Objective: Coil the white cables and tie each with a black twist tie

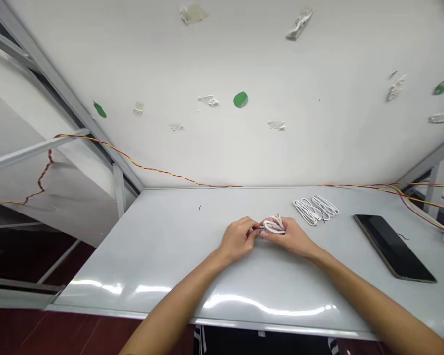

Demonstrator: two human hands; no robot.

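Right-hand grip (291, 236) clasped coiled thin white cable (276, 226) over glossy grey tabletop (151, 246), eight o'clock from white cable bundles (311, 214); left-hand grip (240, 240) pinched small dark piece (262, 228), tie or plug unclear. Coil seemed light, bendy, springy; best held around gathered loops.

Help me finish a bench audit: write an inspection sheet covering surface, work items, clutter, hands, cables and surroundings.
Surface: glossy grey tabletop, light reflections near the front edge.
Work items: coiled white cable in hand; more white cable lies coiled beyond the right hand.
Clutter: smartphone, screen dark, at right; small dark scrap toward the rear.
Hands: right hand holds the coil; left hand has fingertips together beside it, grip unclear.
Cables: red-and-yellow wire running along the wall's foot at left, similar wires at right.
Surroundings: white wall panel with tape remnants and green patches; grey metal frame at left.
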